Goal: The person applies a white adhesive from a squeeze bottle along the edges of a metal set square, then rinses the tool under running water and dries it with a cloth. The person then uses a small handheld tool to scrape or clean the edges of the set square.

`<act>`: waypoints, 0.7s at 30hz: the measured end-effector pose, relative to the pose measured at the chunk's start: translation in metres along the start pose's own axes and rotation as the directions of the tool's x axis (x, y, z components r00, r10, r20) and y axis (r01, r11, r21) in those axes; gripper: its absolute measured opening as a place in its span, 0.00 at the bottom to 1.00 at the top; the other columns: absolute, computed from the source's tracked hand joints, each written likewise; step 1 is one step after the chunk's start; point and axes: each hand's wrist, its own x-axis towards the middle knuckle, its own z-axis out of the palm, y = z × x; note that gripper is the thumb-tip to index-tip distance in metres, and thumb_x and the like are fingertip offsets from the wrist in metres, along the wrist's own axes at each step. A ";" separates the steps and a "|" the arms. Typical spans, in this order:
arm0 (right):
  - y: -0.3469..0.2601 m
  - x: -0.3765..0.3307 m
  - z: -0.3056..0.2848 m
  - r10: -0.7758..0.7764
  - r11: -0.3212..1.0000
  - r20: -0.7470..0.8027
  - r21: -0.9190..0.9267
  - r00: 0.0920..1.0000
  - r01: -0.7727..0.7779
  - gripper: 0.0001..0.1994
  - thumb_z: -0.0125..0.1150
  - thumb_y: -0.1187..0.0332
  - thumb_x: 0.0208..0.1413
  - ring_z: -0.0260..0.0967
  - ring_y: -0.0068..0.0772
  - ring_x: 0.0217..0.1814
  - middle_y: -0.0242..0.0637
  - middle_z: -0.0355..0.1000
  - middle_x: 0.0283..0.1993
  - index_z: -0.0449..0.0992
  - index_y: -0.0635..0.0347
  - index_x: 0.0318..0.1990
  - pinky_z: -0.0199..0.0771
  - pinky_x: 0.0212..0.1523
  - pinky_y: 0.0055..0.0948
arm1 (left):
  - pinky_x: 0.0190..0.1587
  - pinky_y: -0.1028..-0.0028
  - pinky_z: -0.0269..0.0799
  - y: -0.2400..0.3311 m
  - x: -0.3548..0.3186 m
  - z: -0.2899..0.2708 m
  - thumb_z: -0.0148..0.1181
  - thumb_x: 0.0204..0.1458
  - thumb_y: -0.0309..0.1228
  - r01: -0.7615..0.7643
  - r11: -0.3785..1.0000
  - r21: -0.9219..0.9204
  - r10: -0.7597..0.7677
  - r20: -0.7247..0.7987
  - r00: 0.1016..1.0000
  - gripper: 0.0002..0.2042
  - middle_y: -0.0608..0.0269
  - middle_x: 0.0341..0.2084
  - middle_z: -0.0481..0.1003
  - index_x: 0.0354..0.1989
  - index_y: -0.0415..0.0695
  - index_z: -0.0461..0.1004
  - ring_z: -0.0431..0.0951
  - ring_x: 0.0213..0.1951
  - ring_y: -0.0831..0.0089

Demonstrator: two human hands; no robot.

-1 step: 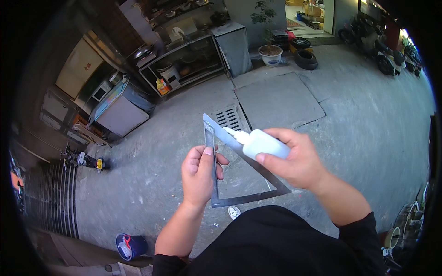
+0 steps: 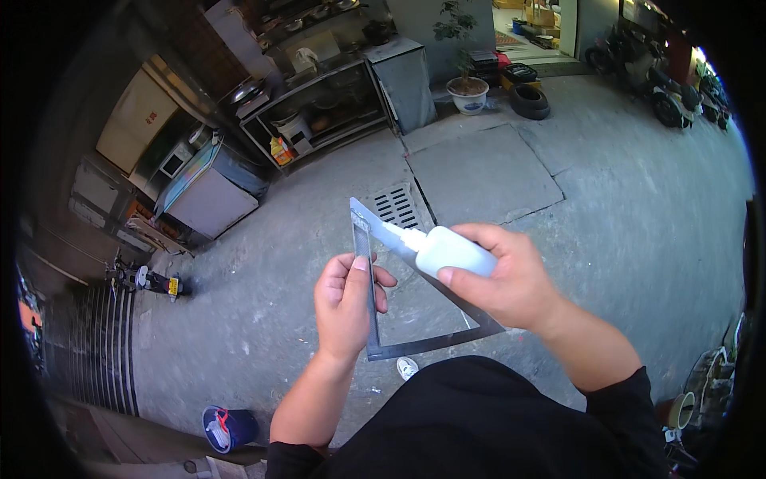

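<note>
My left hand (image 2: 345,299) grips the left side of a grey triangular frame (image 2: 423,346), its thumb in front and its fingertips showing through the opening. The frame is held up above the floor with its narrow corner pointing away from me. My right hand (image 2: 511,275) is wrapped round a white squeeze bottle (image 2: 455,254) with a pointed nozzle. The bottle is tilted so that the nozzle lies over the frame's slanted right side, close below the far corner. Whether the tip touches the frame, or anything comes out of it, I cannot tell.
Beyond my hands a slotted drain cover (image 2: 396,207) lies in the concrete floor (image 2: 239,319). Farther off stand a metal shelf bench (image 2: 319,148), a potted plant (image 2: 468,96), a tyre (image 2: 529,102) and a scooter (image 2: 672,104). A blue bucket (image 2: 239,429) stands at the lower left.
My right hand and the bottle have shifted slightly to the left, with the nozzle a little nearer the frame's far corner. The left hand and the frame are almost unmoved.
</note>
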 end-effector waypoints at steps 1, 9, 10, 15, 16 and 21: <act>0.002 0.000 0.004 -0.009 1.000 -0.010 -0.004 1.000 0.009 0.20 0.71 0.68 0.54 0.76 0.24 0.44 0.39 0.80 0.45 0.78 0.67 0.53 0.77 0.44 0.28 | 0.26 0.79 0.69 -0.001 -0.001 0.002 0.50 0.69 0.34 -0.022 1.000 0.000 0.022 -0.007 1.000 0.11 0.55 0.29 0.79 0.45 0.37 0.71 0.72 0.21 0.79; 0.015 0.002 0.015 -0.156 0.985 -0.068 -0.080 0.985 0.151 0.21 0.72 0.65 0.50 0.79 0.43 0.42 0.48 0.79 0.42 0.79 0.67 0.50 0.78 0.45 0.36 | 0.25 0.80 0.69 -0.002 -0.006 0.004 0.49 0.70 0.33 -0.057 0.998 0.028 0.058 -0.013 0.998 0.10 0.55 0.29 0.79 0.45 0.37 0.70 0.72 0.21 0.79; 0.016 0.002 0.014 -0.152 0.985 -0.067 -0.097 0.986 0.145 0.21 0.72 0.65 0.50 0.79 0.43 0.42 0.49 0.79 0.42 0.79 0.67 0.50 0.78 0.45 0.36 | 0.26 0.80 0.69 -0.001 -0.006 0.003 0.49 0.70 0.32 -0.058 0.998 0.031 0.058 -0.003 0.998 0.10 0.55 0.30 0.79 0.44 0.37 0.70 0.72 0.22 0.79; 0.017 0.000 0.011 -0.155 0.981 -0.061 -0.126 0.986 0.146 0.22 0.72 0.64 0.49 0.80 0.45 0.44 0.50 0.79 0.43 0.80 0.67 0.50 0.78 0.45 0.37 | 0.28 0.80 0.70 -0.003 -0.008 0.005 0.48 0.70 0.31 -0.068 0.998 0.008 0.067 0.019 0.998 0.09 0.55 0.31 0.79 0.44 0.37 0.69 0.72 0.23 0.80; 0.016 -0.002 0.011 -0.140 0.984 -0.045 -0.120 0.989 0.134 0.22 0.72 0.64 0.49 0.80 0.44 0.44 0.50 0.79 0.43 0.80 0.67 0.50 0.78 0.45 0.36 | 0.28 0.80 0.70 -0.004 -0.008 0.005 0.48 0.70 0.31 -0.066 0.998 0.001 0.066 0.021 0.998 0.09 0.55 0.31 0.79 0.44 0.37 0.69 0.72 0.23 0.80; 0.010 -0.009 0.009 -0.098 0.994 -0.077 -0.051 0.992 0.094 0.21 0.73 0.67 0.48 0.80 0.39 0.44 0.48 0.78 0.44 0.80 0.67 0.50 0.78 0.45 0.34 | 0.29 0.80 0.70 -0.006 -0.009 0.002 0.49 0.70 0.30 -0.058 0.998 -0.030 0.059 0.024 0.998 0.08 0.55 0.31 0.79 0.44 0.37 0.69 0.72 0.23 0.80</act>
